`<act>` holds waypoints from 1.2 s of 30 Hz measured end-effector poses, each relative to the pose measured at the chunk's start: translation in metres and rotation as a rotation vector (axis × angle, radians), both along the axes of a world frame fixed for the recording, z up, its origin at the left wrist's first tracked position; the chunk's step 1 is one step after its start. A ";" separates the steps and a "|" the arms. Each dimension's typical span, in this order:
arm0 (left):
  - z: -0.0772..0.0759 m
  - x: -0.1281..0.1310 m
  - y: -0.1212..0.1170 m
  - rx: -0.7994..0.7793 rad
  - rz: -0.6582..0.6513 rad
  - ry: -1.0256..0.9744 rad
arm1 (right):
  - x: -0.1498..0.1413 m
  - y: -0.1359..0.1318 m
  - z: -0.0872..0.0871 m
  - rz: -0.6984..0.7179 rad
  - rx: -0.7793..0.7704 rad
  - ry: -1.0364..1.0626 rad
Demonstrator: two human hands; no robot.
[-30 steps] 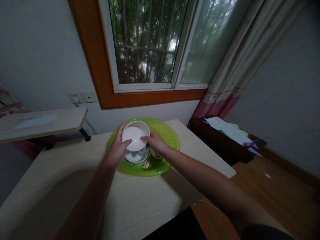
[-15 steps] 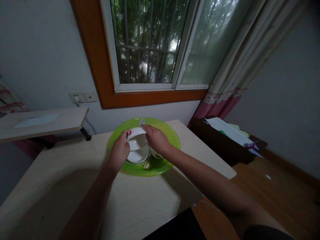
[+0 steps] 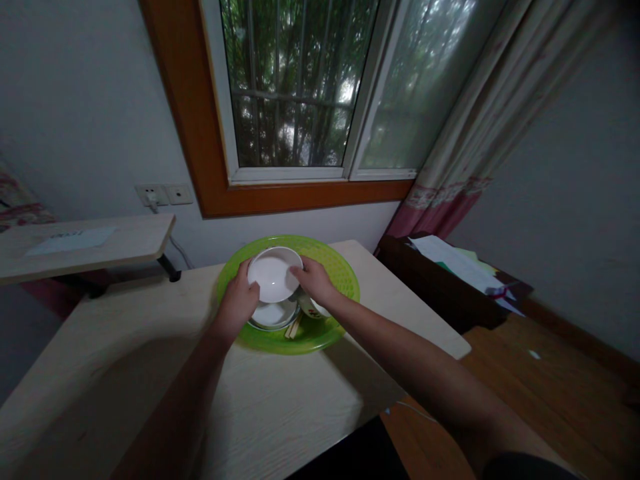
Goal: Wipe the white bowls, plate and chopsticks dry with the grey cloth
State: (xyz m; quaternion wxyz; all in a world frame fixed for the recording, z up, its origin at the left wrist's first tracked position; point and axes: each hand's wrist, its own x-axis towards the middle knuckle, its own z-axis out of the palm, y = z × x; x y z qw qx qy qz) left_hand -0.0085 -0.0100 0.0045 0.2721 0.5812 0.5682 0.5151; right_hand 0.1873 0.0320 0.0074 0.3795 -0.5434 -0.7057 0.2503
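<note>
A white bowl [image 3: 273, 275] is held between both hands over a round green tray [image 3: 336, 263] on the light wooden table [image 3: 280, 393]. My left hand [image 3: 239, 301] grips the bowl's left rim, and my right hand [image 3: 315, 280] grips its right rim. The bowl's hollow faces me. Below it in the tray sits another white bowl [image 3: 270, 315] in a dish with a dark rim. Wooden chopsticks [image 3: 293, 328] lie beside that dish, and a small patterned cup [image 3: 318, 310] shows under my right wrist.
A window with a brown frame [image 3: 300, 193] is behind the table. A small side table [image 3: 90, 243] stands at the left below wall sockets [image 3: 163, 195]. A dark cabinet with papers [image 3: 460, 267] and a curtain [image 3: 450, 187] are at the right.
The bowl was tipped on edge half a second ago; it has turned back so that its hollow faces me, still held in both hands above the tray.
</note>
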 end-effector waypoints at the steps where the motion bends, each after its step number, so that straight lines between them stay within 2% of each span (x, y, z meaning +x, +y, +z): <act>1: 0.001 0.000 -0.001 0.003 0.005 0.004 | -0.001 -0.001 0.000 0.005 0.036 -0.023; 4: 0.002 0.001 -0.004 0.036 0.002 0.062 | 0.000 -0.005 0.007 0.049 0.206 -0.167; 7: 0.000 0.005 -0.006 0.028 -0.021 0.205 | 0.005 -0.011 0.018 0.138 0.327 -0.365; 11: -0.004 0.010 -0.009 0.062 -0.042 0.391 | 0.011 -0.014 0.027 0.314 0.394 -0.586; 14: -0.003 0.011 -0.011 0.101 -0.062 0.437 | 0.012 -0.012 0.028 0.309 0.380 -0.635; 17: 0.001 0.011 -0.013 0.108 -0.068 0.444 | 0.010 -0.008 0.027 0.250 0.341 -0.570; 22: 0.002 0.009 -0.012 0.144 -0.045 0.533 | 0.009 0.001 0.024 0.233 0.261 -0.458; 26: 0.004 0.005 -0.007 0.186 0.035 0.534 | 0.010 0.007 0.018 0.122 0.200 -0.371; 28: 0.006 0.002 -0.005 0.123 0.066 0.493 | 0.010 0.008 0.013 0.061 0.155 -0.302; 33: 0.012 0.000 -0.004 -0.226 0.024 0.423 | 0.004 0.004 0.002 0.031 0.067 -0.119; 36: 0.017 0.000 -0.007 -0.208 0.056 0.443 | 0.000 0.001 0.000 0.063 0.138 -0.104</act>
